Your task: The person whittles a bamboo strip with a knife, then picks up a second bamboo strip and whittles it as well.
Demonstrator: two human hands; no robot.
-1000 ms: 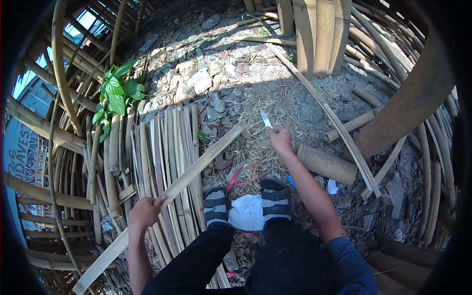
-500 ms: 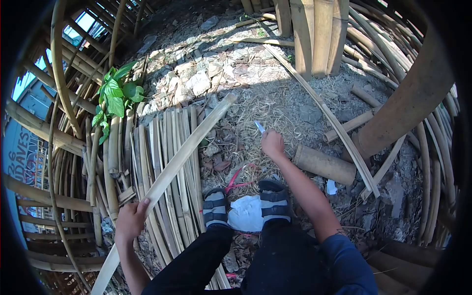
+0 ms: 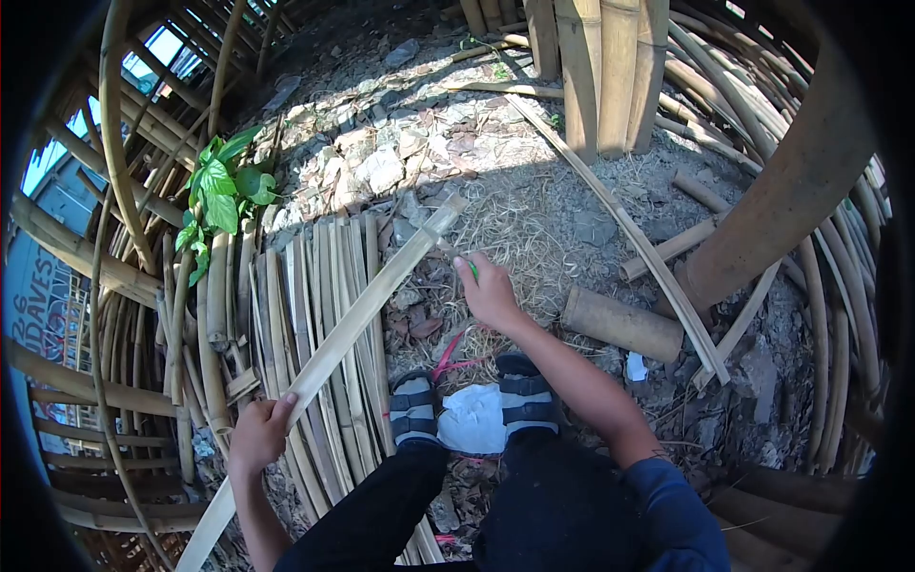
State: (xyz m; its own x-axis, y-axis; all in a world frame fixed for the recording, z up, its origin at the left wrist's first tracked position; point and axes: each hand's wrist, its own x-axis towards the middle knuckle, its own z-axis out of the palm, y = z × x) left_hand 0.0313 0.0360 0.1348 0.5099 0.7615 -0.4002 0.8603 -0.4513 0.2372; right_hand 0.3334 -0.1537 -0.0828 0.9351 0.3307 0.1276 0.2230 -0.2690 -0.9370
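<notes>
My left hand (image 3: pixel 259 434) is closed around a long, pale, flat bamboo strip (image 3: pixel 362 313). The strip runs diagonally from the lower left toward the middle of the ground. In my right hand (image 3: pixel 492 294) is a small knife (image 3: pixel 446 248), a bit of its green handle showing. Its blade lies at the strip's far end, seemingly touching it. Beneath the held strip, several split bamboo strips (image 3: pixel 329 257) lie side by side. Thin curly shavings (image 3: pixel 519 224) cover the ground beyond my right hand.
My sandalled feet (image 3: pixel 527 396) flank a white crumpled sheet (image 3: pixel 472 419), with pink ribbon (image 3: pixel 445 353) near it. To the right lie a short bamboo piece (image 3: pixel 622 322) and a long split pole (image 3: pixel 620 214). A thick bamboo post (image 3: pixel 782 186) leans there. Leafy plant (image 3: pixel 221 195) at left.
My right hand has moved left toward the strip, bringing the knife blade to its far end. My left hand keeps its hold, and the strip has shifted only slightly.
</notes>
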